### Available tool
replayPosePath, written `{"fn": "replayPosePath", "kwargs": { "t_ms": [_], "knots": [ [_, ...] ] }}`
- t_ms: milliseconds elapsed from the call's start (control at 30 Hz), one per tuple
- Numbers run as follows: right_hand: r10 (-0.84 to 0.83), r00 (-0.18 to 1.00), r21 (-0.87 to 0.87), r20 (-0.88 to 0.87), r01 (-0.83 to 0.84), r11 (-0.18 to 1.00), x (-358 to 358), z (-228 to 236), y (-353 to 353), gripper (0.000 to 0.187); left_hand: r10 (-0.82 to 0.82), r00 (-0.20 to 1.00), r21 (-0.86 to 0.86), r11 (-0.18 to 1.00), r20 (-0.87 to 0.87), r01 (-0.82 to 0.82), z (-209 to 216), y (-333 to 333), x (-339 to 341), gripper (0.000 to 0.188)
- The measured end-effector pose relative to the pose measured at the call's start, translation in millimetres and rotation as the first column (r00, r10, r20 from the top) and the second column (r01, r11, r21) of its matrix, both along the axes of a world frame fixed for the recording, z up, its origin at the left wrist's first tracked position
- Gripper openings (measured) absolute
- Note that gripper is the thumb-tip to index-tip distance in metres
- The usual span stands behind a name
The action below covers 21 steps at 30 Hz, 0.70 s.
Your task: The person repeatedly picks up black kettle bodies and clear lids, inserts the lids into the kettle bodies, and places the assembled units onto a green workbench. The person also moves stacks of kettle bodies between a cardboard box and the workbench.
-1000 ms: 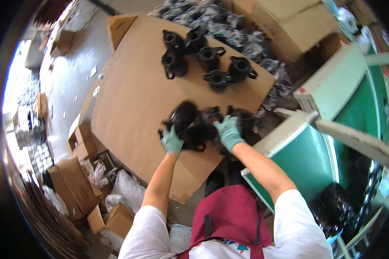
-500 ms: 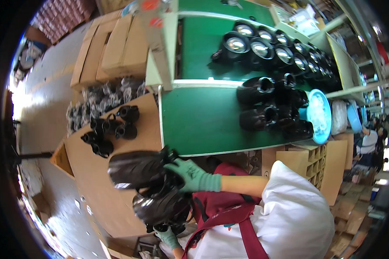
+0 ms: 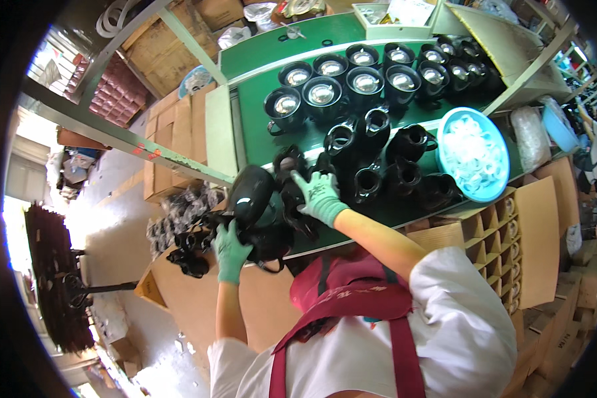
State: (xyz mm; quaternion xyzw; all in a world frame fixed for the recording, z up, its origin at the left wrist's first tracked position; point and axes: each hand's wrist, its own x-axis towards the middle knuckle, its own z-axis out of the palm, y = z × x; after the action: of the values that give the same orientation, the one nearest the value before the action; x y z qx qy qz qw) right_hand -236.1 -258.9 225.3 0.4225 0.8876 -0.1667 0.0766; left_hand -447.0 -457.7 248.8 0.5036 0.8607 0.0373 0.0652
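Both my hands wear green gloves. Between them is a cluster of glossy black jugs [image 3: 252,196] at the near left edge of the green table [image 3: 272,149]. My left hand [image 3: 232,252] presses its fingers closed on the cluster's left side. On the other side my right hand [image 3: 321,197] grips it, with its fingertips partly lost against the dark jugs. To the right stand several black spouted jugs [image 3: 341,142], their mouths facing up. Behind them are rows of black jugs with silvery insides [image 3: 322,93].
A light-blue basin [image 3: 476,197] of clear plastic pieces sits at the table's right. Below it is a divided carton [image 3: 534,239]. More black parts [image 3: 189,262] lie on brown cardboard [image 3: 179,292] at left, near plastic-wrapped items [image 3: 176,219]. A metal frame bar [image 3: 146,149] crosses the left.
The held jugs have moved from over the cardboard to the green table's edge, beside the spouted jugs. My left hand has come up from low in the picture. The view has turned.
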Motion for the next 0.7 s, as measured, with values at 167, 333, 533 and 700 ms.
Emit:
{"fn": "replayPosePath", "kwargs": {
  "t_ms": [167,333,533,700],
  "knots": [
    [0.142,0.883,0.217,-0.448,-0.046,0.975,58.0,-9.5,-9.1,0.073,-0.271,0.963,0.092,0.959,0.012,0.269,-28.3,72.1,-7.4,0.086],
    [0.126,0.629,0.056,-0.767,-0.13,0.99,153.0,-42.1,-40.7,0.028,-0.497,0.865,0.236,0.85,0.065,0.47,-38.8,96.9,-27.0,0.087],
    [-0.604,0.425,-0.142,-0.674,0.728,0.671,306.6,-56.7,-84.8,0.036,-0.487,0.867,-0.118,0.872,-0.106,0.475,-53.5,111.8,-50.9,0.107],
    [-0.979,0.085,0.286,-0.187,0.958,0.029,407.7,-57.2,-148.9,0.092,-0.386,0.919,-0.404,0.856,-0.081,0.324,-62.0,126.0,-88.3,0.122]
  ]
}}
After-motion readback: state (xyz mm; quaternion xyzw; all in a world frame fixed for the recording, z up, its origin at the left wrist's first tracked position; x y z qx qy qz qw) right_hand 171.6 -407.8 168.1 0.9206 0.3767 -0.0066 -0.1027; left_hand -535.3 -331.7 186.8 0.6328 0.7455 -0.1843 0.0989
